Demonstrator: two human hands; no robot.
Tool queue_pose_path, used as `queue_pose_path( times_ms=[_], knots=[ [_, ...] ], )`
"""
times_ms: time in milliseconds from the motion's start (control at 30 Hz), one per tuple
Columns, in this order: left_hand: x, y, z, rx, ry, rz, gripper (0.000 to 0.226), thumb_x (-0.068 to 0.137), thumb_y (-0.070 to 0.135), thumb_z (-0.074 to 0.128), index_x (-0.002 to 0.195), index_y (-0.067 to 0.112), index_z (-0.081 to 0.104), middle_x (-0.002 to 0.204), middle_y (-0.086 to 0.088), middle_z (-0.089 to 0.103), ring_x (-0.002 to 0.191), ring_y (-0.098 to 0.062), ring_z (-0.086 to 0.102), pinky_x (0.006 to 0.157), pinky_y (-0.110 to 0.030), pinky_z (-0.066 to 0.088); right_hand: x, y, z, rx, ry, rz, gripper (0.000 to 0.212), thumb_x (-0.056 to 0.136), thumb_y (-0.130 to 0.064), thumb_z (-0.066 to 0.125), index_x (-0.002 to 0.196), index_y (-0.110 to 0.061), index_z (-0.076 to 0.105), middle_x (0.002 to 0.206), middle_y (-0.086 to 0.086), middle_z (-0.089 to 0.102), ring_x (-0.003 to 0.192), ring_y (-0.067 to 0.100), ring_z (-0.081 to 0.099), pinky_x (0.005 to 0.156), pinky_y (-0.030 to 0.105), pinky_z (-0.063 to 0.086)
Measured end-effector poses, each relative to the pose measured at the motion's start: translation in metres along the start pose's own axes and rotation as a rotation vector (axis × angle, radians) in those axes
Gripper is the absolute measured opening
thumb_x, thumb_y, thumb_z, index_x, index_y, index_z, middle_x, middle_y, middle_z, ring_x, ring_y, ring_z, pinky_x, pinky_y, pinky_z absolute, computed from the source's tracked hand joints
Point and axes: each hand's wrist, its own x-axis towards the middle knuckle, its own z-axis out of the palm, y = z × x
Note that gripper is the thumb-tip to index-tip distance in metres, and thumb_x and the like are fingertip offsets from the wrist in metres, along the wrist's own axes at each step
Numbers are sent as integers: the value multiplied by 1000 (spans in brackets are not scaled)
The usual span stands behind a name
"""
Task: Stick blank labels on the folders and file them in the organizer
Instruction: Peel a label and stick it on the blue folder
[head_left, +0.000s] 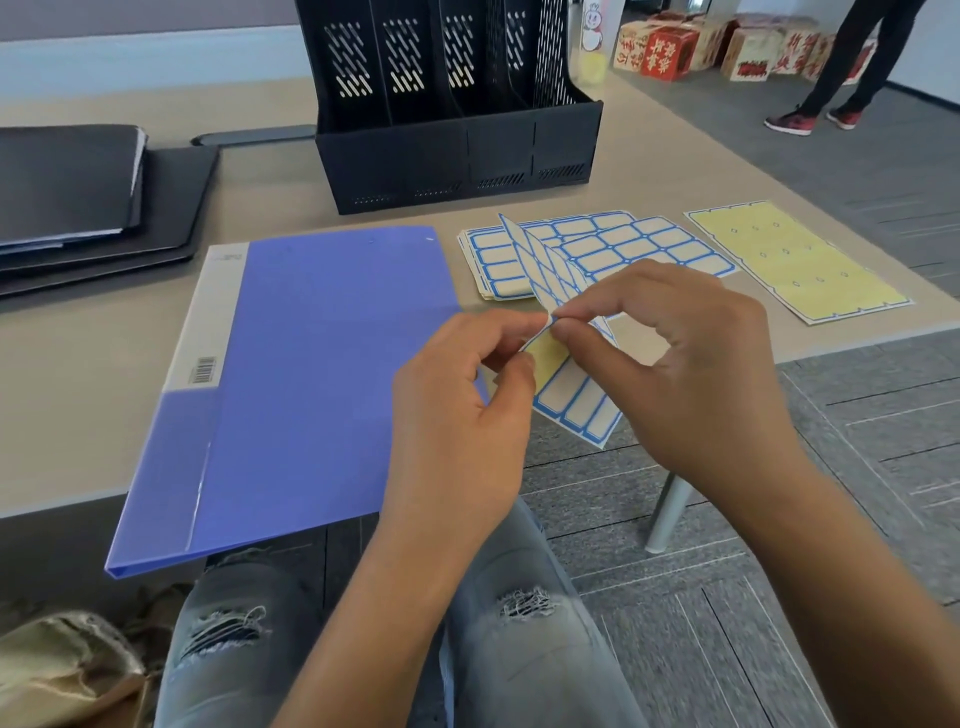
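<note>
Both hands meet over the bench edge: left hand (467, 395) pinches a label sheet (566, 358) to steady it, right hand (685, 364) has thumb and forefinger closed on one label corner, apparently peeling it. Sheet is held up and bent, likely so the corner lifts off the backing.

Bench (78, 364) carries everything, largest first:
- Black file organizer (457, 150) at the back, slots facing the person, no folders visible in it.
- Blue folder (311, 384) flat, cover up, front corner overhanging the bench edge; lies just left of the hands, so the label goes straight across.
- Black folders (88, 197) stacked far left, apart from the work.
- Yellow backing sheet (795, 260) to the right, labels apparently all used.
- Spare label sheets (613, 244) fanned behind the hands, within reach.

No label visible on the blue cover yet; early in the task, I'd say.
</note>
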Motion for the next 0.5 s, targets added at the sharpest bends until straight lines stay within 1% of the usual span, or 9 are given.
queue_pose_path(
  times_ms=[67, 100, 200, 267, 400, 500],
  knots=[
    [1, -1, 1, -8, 8, -6, 30, 92, 1, 63, 107, 24, 76, 93, 15, 72, 92, -4, 65, 78, -6, 41, 0, -2, 1, 23, -5, 34, 3, 95, -20, 77, 93, -20, 78, 90, -11, 74, 90, 11, 68, 90, 43, 51],
    [1, -1, 1, -8, 9, -9, 30, 92, 1, 63, 106, 24, 76, 93, 15, 72, 92, -4, 65, 78, -6, 41, -1, -3, 1, 33, -5, 55, 3, 95, -20, 76, 92, -20, 78, 89, -12, 73, 89, 8, 67, 90, 39, 51],
    [1, -2, 2, 1, 3, -6, 30, 92, 0, 63, 106, 24, 76, 91, 15, 71, 90, -3, 64, 78, -5, 41, -2, -6, 3, 75, -1, 122, 4, 94, -16, 76, 90, -19, 76, 88, -11, 72, 89, 4, 66, 83, 19, 46],
    [1, -3, 1, 9, 1, -2, 30, 92, 0, 64, 106, 24, 76, 92, 16, 71, 90, -2, 64, 79, -5, 40, -2, -7, 3, 122, -12, 187, 5, 94, -15, 76, 91, -18, 76, 90, -12, 73, 92, 2, 66, 81, 10, 42],
    [2, -5, -1, 23, -1, -26, 27, 92, 3, 65, 104, 24, 76, 90, 14, 71, 89, -1, 64, 78, -4, 39, -2, -7, 2, 168, 4, 273, 7, 95, -16, 75, 89, -20, 74, 88, -17, 72, 89, -7, 64, 79, 4, 38],
    [5, -3, 2, 28, -15, -56, 17, 92, 13, 69, 101, 26, 75, 87, 12, 71, 88, -3, 65, 75, -4, 39, -2, -8, 4, 192, 14, 311, 9, 96, -18, 75, 89, -23, 73, 88, -18, 72, 91, -6, 65, 77, 4, 40]
  ],
)
